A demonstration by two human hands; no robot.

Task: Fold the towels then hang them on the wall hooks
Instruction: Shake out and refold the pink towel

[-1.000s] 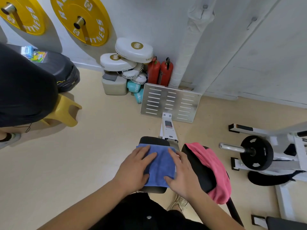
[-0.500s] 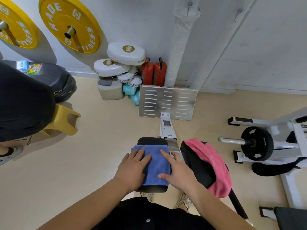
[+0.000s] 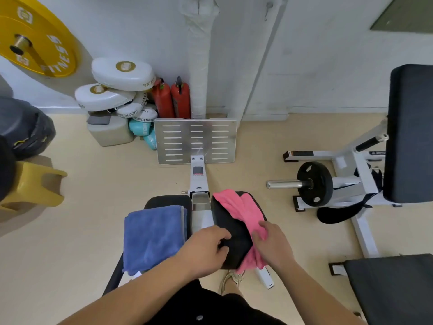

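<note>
Pink towel (image 3: 243, 214) lower end hidden; right hand (image 3: 274, 248) seemingly gripping.

The yellow weight plate (image 3: 35, 41) is cut off by the left and top edges. The right hand (image 3: 273, 246) covers the lower part of the pink towel (image 3: 243, 212), so the grip of its fingers cannot be told. The left pad (image 3: 167, 200) is mostly hidden under the blue towel (image 3: 153, 235). The bench backrest (image 3: 410, 132) runs off the right edge. Lettering on the white pads (image 3: 124, 72) is too small to read fully.
</note>
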